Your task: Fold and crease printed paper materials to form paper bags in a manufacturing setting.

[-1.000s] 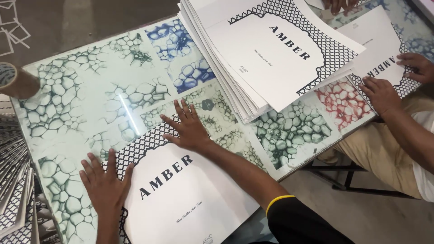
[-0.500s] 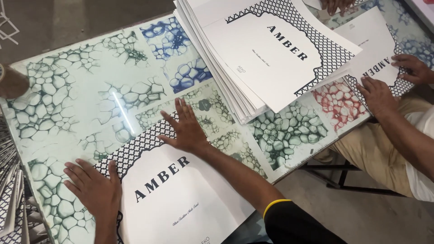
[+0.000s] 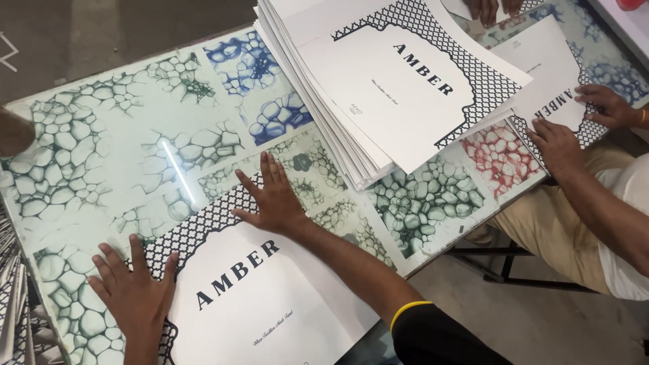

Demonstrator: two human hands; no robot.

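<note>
Both hands lie flat and open, fingers spread, pressing on a large white sheet at the near edge of the bench. Left hand rests on the sheet's left edge, over its black lattice border; right hand rests on the sheet's top corner, partly on the same lattice band and partly on the bench surface. Neither grips anything. The sheet is white with dark block lettering across its middle and a smaller line of script below, and its lower part hangs past the bench's near edge.

The bench top is glossy, printed with cell-like patterns in green, blue and red. A tall stack of matching sheets sits toward the far right, fanned at its edges, the top one showing the same lattice frame and lettering. At the right edge, another person's two hands press on a further sheet of the same kind.
</note>
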